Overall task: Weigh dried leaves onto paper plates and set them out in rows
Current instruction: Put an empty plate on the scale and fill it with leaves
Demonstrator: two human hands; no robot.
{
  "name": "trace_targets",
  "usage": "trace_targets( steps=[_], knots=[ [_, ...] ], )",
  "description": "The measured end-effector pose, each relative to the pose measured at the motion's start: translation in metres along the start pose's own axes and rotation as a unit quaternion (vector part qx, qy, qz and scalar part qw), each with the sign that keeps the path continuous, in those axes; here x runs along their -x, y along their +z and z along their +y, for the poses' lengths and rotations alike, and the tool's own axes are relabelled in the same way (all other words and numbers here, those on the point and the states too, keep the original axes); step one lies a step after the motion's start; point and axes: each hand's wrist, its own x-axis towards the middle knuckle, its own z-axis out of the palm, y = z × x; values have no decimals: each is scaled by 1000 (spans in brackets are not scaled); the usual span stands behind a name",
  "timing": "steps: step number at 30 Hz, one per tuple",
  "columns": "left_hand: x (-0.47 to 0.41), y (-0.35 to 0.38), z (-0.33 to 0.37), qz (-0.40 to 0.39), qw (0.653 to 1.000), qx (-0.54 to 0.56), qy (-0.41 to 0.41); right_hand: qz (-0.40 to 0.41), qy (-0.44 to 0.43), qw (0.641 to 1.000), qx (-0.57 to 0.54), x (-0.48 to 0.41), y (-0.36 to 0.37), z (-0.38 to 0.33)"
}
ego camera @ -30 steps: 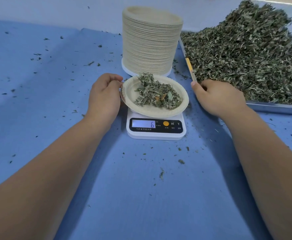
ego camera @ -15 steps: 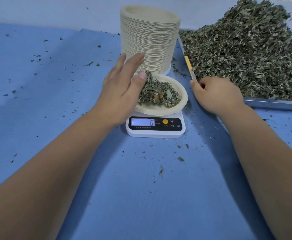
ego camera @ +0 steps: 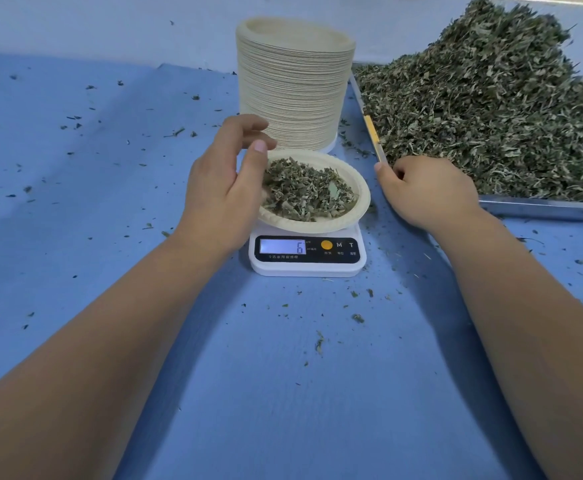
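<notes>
A paper plate (ego camera: pixel 360 188) with a small heap of dried leaves (ego camera: pixel 307 192) sits on a white digital scale (ego camera: pixel 307 265) whose display reads 6. My left hand (ego camera: pixel 217 188) covers the plate's left rim, its thumb resting on the leaves and its fingers curled loosely above, holding nothing that I can see. To the right of the plate, my right hand (ego camera: pixel 428 192) rests in a loose fist on the blue table, the forefinger touching the rim of the metal tray (ego camera: pixel 542 207). The tray carries a big pile of dried leaves (ego camera: pixel 491 109).
A tall stack of paper plates (ego camera: pixel 293 88) stands right behind the scale. A yellow strip (ego camera: pixel 371 129) lies along the tray's left rim. Leaf crumbs are scattered over the blue table cover (ego camera: pixel 92 202). A pale wall runs along the back.
My left hand left the plate's left rim, reached flat over the leaves, and now has its fingers curled with the thumb on the leaves. The right hand has stayed put.
</notes>
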Motion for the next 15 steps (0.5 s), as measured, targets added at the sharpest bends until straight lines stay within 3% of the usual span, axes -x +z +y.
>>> trace_targets(
  steps=[10,15],
  knots=[
    [-9,1,-27,17,989,17,-149,17,-8,1000,-13,2,-2,-4],
    [-12,4,-33,23,979,58,-193,-66,4,998,-20,-10,-3,-5]
  ],
)
